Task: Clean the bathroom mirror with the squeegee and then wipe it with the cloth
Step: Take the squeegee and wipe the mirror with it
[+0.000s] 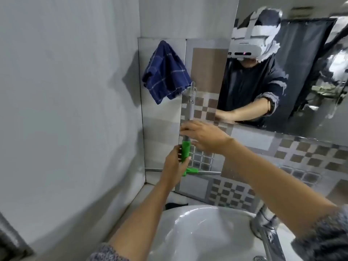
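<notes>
A squeegee (186, 149) with a green grip, a grey pole and a green head near the wall's lower edge hangs upright from a hook beside the mirror (293, 76). My left hand (174, 166) is closed around the green grip. My right hand (203, 137) holds the grey pole just above the grip. A dark blue checked cloth (165, 72) hangs on the wall to the left of the pole, free of both hands. The mirror fills the upper right and reflects a person wearing a headset.
A white washbasin (207, 230) lies below my arms, with a chrome tap (267, 228) at its right. A plain grey wall closes the left side. Checkered tiles cover the wall under the mirror.
</notes>
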Demonstrator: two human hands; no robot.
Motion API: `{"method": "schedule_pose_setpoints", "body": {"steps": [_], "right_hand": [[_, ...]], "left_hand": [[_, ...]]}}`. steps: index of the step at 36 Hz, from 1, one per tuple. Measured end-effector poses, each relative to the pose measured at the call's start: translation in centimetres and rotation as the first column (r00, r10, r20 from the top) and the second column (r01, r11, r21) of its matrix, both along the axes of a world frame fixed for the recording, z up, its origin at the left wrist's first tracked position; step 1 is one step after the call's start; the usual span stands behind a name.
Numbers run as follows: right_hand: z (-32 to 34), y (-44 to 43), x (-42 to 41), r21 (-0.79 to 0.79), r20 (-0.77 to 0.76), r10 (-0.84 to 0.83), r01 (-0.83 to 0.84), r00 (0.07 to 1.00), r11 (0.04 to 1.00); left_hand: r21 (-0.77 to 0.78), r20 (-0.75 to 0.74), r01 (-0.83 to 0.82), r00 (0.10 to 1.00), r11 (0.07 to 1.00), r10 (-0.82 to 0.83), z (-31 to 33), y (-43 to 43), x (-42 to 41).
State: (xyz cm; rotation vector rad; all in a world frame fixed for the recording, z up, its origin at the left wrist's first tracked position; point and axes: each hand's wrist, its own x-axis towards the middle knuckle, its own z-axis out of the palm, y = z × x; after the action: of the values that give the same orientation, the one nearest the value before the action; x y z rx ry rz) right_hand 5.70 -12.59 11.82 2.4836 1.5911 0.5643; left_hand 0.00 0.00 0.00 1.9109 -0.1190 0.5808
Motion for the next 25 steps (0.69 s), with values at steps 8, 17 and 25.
{"method": "schedule_pose_setpoints", "body": {"steps": [8,17,25], "right_hand": [[0.4,0.7,0.1,0.038,0.256,0.131,-0.146,0.958,0.989],[2.5,1.2,-2.2,0.073,0.268,0.123,-0.147,0.956,0.986],[5.2,-2.2,-6.4,0.222,0.115,0.011,-0.036,0.993,0.974]], "left_hand": [[0.068,0.006,-0.033,0.999,0.997,0.033,0.5,1.0,-0.7],[0.174,0.105,-0.131,0.988,0.976,0.114,2.6,2.9,-3.8],[0.339,0.290,-0.201,0.952,0.919,0.102,8.0,3.4,-6.5]]}}
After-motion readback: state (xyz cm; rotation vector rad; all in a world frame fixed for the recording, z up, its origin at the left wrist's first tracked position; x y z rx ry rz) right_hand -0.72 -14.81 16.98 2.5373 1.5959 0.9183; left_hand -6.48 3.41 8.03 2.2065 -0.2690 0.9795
